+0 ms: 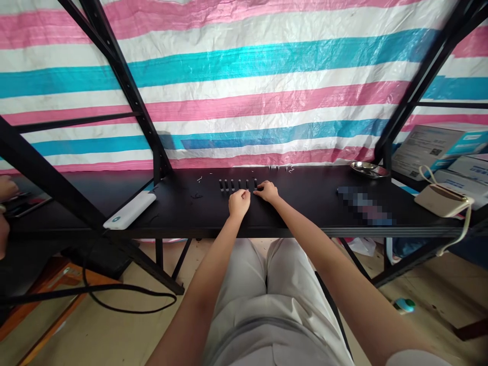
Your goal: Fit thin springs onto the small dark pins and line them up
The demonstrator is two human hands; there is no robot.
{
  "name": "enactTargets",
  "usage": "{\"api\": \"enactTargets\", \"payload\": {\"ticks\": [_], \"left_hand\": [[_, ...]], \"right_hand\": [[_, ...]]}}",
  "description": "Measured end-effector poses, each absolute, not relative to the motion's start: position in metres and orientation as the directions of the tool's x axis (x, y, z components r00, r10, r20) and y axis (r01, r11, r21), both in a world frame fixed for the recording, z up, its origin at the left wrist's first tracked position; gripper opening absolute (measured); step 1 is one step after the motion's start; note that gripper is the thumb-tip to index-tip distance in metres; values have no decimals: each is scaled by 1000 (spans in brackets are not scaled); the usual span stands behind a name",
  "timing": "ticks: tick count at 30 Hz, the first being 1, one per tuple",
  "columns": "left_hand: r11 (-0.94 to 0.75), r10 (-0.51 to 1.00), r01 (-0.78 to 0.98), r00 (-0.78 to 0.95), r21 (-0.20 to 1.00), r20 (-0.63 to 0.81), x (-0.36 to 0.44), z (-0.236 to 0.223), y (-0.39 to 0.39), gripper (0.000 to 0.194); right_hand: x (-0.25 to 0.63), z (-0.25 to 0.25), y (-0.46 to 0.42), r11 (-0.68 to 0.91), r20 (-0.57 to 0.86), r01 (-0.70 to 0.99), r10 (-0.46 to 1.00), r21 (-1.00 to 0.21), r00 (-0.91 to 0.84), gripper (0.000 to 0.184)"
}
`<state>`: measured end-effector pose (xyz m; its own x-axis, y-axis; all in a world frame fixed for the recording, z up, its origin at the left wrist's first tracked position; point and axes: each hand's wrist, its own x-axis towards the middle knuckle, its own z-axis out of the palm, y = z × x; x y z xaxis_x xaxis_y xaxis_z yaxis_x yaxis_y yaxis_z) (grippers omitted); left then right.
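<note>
Several small dark cylinders (232, 185) with pale ends form a row on the black table (305, 201). In front of the row's right half is my left hand (239, 204), its fingers pinched together near the second cylinder from the right. Whatever lies between those fingertips is too small to tell. My right hand (268, 192) is closed, thumb and forefinger meeting at the lower end of the rightmost cylinder (255, 183). Its fingertips seem to touch that piece, but what they hold is hidden. Thin dark scraps (196, 196) lie left of the row.
Small white bits (273, 167) lie along the back edge. A shiny metal dish (369, 170), a pixelated flat object (366, 206) and a cream purse (444, 200) are on the right. A white oblong device (131, 210) lies left, near a post. Another person's hand (7, 188) shows far left.
</note>
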<state>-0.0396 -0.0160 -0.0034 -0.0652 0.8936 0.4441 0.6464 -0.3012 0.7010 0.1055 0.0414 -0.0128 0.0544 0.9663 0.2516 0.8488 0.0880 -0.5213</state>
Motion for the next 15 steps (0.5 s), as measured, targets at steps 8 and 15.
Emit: {"api": "enactTargets", "payload": {"ticks": [8,15], "left_hand": [[-309,894,653,-48,691,446,-41,-5,-15,27],[-352,897,635,18,688,442,-40,-8,-12,22]], "right_hand": [[95,-8,40,46,244,852,965,-522,98,14],[112,-8,14,202,312,899,947,-389,-78,11]]}}
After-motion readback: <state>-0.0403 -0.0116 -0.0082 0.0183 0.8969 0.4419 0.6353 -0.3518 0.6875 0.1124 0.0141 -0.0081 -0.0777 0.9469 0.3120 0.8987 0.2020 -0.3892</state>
